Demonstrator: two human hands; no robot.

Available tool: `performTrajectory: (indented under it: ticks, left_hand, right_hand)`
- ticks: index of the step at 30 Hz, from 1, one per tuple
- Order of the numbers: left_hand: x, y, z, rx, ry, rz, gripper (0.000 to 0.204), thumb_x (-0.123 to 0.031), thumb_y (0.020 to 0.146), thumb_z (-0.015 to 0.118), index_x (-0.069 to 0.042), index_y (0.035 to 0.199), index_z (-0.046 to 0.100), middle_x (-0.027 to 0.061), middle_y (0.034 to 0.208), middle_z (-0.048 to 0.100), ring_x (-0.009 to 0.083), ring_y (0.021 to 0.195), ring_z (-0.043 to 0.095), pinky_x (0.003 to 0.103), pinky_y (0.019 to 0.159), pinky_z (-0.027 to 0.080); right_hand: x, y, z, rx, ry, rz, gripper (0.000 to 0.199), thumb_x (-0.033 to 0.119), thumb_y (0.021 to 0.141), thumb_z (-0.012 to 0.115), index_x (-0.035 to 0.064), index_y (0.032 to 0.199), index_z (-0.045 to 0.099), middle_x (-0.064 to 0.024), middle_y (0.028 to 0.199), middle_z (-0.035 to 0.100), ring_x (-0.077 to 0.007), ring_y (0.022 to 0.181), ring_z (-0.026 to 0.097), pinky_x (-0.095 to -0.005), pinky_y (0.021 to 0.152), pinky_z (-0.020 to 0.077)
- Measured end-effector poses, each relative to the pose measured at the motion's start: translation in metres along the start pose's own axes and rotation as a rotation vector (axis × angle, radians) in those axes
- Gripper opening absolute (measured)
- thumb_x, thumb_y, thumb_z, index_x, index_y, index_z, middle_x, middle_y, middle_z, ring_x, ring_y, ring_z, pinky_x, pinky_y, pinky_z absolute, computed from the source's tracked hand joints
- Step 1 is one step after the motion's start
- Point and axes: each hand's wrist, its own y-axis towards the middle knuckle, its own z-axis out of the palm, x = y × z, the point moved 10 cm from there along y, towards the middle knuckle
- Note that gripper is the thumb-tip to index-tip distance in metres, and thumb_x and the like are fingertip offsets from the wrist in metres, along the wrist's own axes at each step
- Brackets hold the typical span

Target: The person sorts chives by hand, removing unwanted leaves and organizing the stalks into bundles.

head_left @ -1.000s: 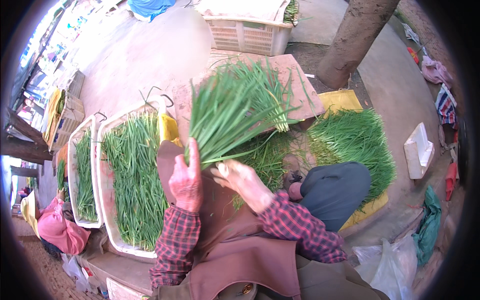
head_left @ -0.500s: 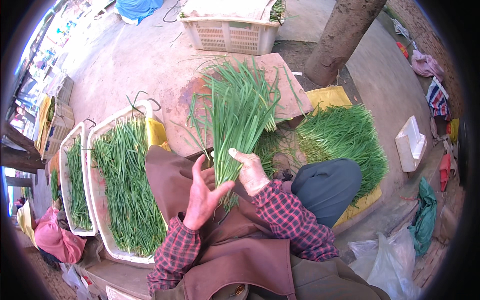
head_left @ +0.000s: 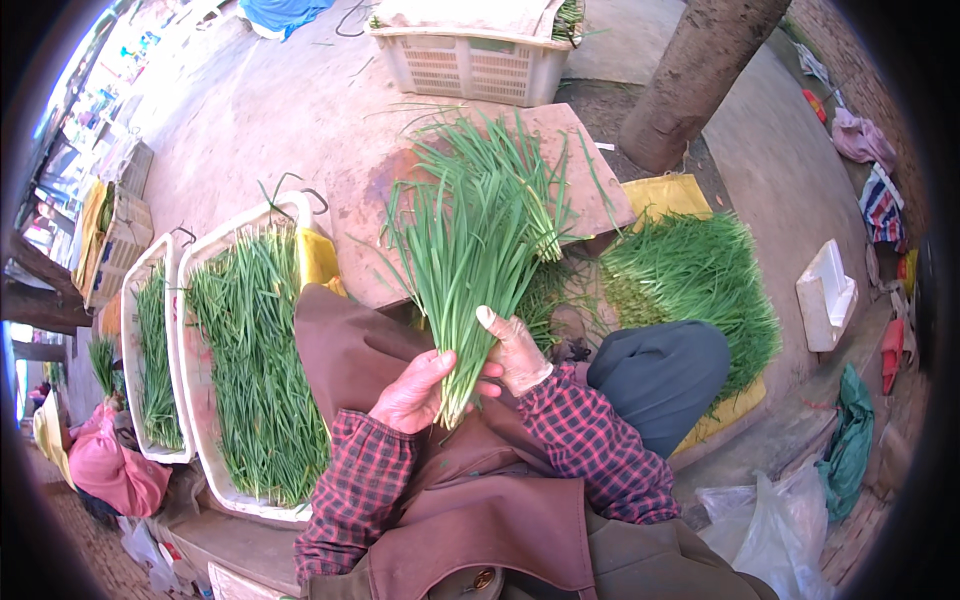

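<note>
A bunch of green chives [head_left: 455, 275] is held over my lap, leaves fanning away from me and pale stem ends toward me. My left hand [head_left: 412, 393] closes round the stems near their cut ends, thumb on top. My right hand [head_left: 518, 357], pale as if in a thin glove, grips the bunch from the right a little higher up. Just beyond, more loose chives [head_left: 535, 185] lie on a pinkish board [head_left: 360, 245], partly hidden behind the held bunch.
At left stand two white crates, the large crate [head_left: 188, 375] and a narrower crate [head_left: 130, 350], filled with chives. A chive pile [head_left: 700, 290] covers yellow sacking [head_left: 665, 195] at right. Beyond are a lidded crate [head_left: 470, 75] and tree trunk [head_left: 690, 80]. Another person [head_left: 115, 470] sits far left.
My left hand has gone from spread fingers to closed round the stem ends. The bunch is straighter and slightly lower, its pale ends now showing together.
</note>
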Motion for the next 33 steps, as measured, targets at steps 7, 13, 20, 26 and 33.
performTrajectory:
  ticks: [7, 13, 20, 26, 33]
  left_hand:
    - [0.008, 0.01, -0.011, -0.176, 0.044, 0.073, 0.048, -0.015, 0.089, 0.072, 0.002, 0.131, 0.055, 0.0108, 0.096, 0.067, 0.0134, 0.06, 0.055, 0.024, 0.052, 0.043]
    - [0.004, 0.01, -0.029, -0.319, 0.184, 0.084, 0.028, -0.008, 0.087, 0.073, -0.001, 0.111, 0.062, 0.0069, 0.086, 0.066, 0.0118, 0.06, 0.057, 0.025, 0.054, 0.045]
    - [0.001, 0.013, -0.039, -0.443, 0.422, 0.141, 0.025, -0.005, 0.083, 0.077, -0.003, 0.103, 0.062, 0.0025, 0.082, 0.064, 0.0104, 0.062, 0.058, 0.026, 0.056, 0.047]
    - [0.005, 0.013, -0.042, -0.303, 0.295, 0.156, 0.035, -0.009, 0.081, 0.08, -0.003, 0.109, 0.06, 0.0057, 0.087, 0.065, 0.0123, 0.065, 0.059, 0.026, 0.06, 0.048]
    - [0.013, 0.016, -0.038, -0.199, 0.095, 0.118, 0.043, -0.01, 0.083, 0.079, -0.004, 0.12, 0.058, 0.0104, 0.098, 0.067, 0.0159, 0.07, 0.062, 0.029, 0.064, 0.052]
  right_hand:
    - [0.0, -0.002, -0.007, 0.026, -0.097, 0.027, 0.048, 0.044, 0.099, 0.061, 0.0018, 0.123, 0.058, -0.009, 0.098, 0.07, -0.0155, 0.067, 0.067, -0.0238, 0.054, 0.0554]
    - [0.013, -0.01, -0.004, -0.137, -0.067, -0.166, 0.036, 0.027, 0.101, 0.063, 0.0027, 0.127, 0.055, -0.007, 0.115, 0.066, -0.0145, 0.093, 0.067, -0.029, 0.075, 0.0569]
    - [0.022, 0.007, -0.009, -0.419, -0.409, -0.334, 0.02, 0.011, 0.095, 0.07, 0.0014, 0.111, 0.063, -0.0044, 0.097, 0.071, -0.0112, 0.08, 0.066, -0.0282, 0.068, 0.0541]
    - [0.03, -0.006, -0.011, -0.443, -0.373, -0.246, 0.015, 0.007, 0.094, 0.064, 0.0007, 0.107, 0.066, -0.0047, 0.096, 0.071, -0.0119, 0.083, 0.065, -0.03, 0.075, 0.0526]
    - [0.018, 0.0, -0.038, -0.382, -0.224, -0.226, 0.014, 0.008, 0.093, 0.064, 0.0018, 0.105, 0.067, -0.005, 0.093, 0.071, -0.0143, 0.079, 0.067, -0.0288, 0.07, 0.0528]
